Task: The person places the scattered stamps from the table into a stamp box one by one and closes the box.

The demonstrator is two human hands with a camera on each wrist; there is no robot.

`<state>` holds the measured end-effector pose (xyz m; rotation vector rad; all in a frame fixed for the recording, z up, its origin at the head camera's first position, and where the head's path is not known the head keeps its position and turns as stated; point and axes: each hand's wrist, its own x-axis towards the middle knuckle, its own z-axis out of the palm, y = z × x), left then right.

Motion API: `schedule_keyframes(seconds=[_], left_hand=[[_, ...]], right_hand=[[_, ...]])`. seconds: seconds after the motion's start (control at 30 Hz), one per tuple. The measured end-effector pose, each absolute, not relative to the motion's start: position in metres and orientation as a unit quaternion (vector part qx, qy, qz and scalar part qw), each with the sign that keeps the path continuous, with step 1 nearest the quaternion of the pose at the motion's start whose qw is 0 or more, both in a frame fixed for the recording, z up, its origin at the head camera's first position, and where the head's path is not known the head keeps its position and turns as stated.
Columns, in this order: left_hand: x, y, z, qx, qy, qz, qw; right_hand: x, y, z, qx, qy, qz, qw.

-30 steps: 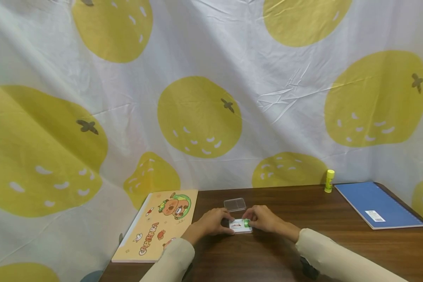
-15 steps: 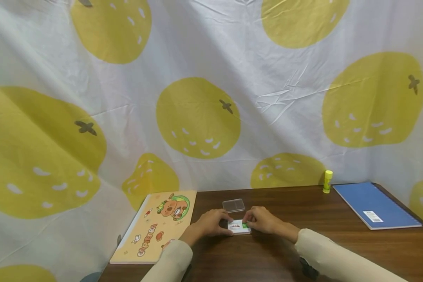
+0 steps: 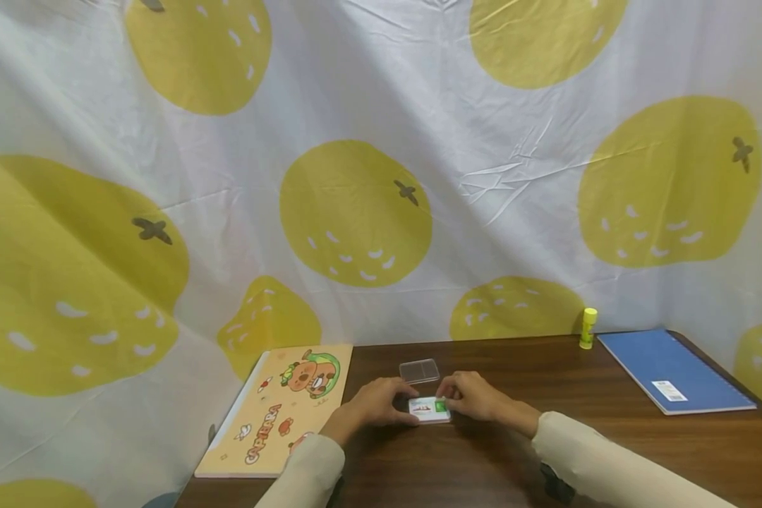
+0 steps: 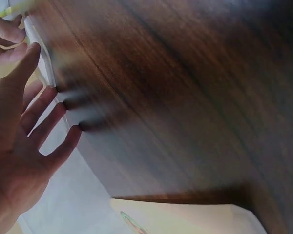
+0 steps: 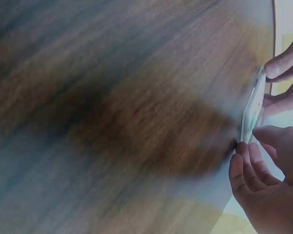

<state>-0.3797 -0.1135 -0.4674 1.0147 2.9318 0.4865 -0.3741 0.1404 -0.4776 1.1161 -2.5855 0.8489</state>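
Observation:
A small flat case of white cards point(image 3: 422, 409), with red and green print on the top one, lies on the wooden table between the two hands. My left hand point(image 3: 378, 402) holds its left side, thumb at the near corner and fingers at the far one. At the right end, my right hand point(image 3: 473, 395) pinches the case beside the green patch. The right wrist view shows the right thumb on the card face and the fingertips at the case edge point(image 5: 249, 109). Just behind lies a clear plastic lid point(image 3: 419, 371).
On the left is a cream notebook with a capybara cover point(image 3: 279, 416). A yellow glue stick point(image 3: 588, 329) stands at the back right, beside a blue notebook point(image 3: 676, 374). A fruit-print curtain point(image 3: 368, 310) hangs behind the table point(image 3: 521, 360).
The right fingers shift slightly around the green patch, covering more of it half a second ago and less now. The left hand keeps its hold, and the case stays where it was.

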Motion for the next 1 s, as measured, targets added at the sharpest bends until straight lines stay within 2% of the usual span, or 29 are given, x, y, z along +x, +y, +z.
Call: schedule_keyframes(seconds=[0.17, 0.3, 0.67, 1.0], left_hand=[[-0.382, -0.120, -0.468, 0.328, 0.916, 0.231, 0.017], [-0.386, -0.125, -0.467, 0.321, 0.907, 0.273, 0.002], [-0.408, -0.130, -0.475, 0.282, 0.916, 0.282, -0.047], [-0.422, -0.129, -0.481, 0.262, 0.922, 0.281, -0.053]], right_hand=[[-0.378, 0.144, -0.476, 0.376, -0.873, 0.295, 0.093], [-0.383, 0.148, -0.475, 0.363, -0.878, 0.297, 0.093], [-0.400, 0.155, -0.485, 0.336, -0.886, 0.303, 0.106], [-0.419, 0.153, -0.487, 0.323, -0.893, 0.289, 0.122]])
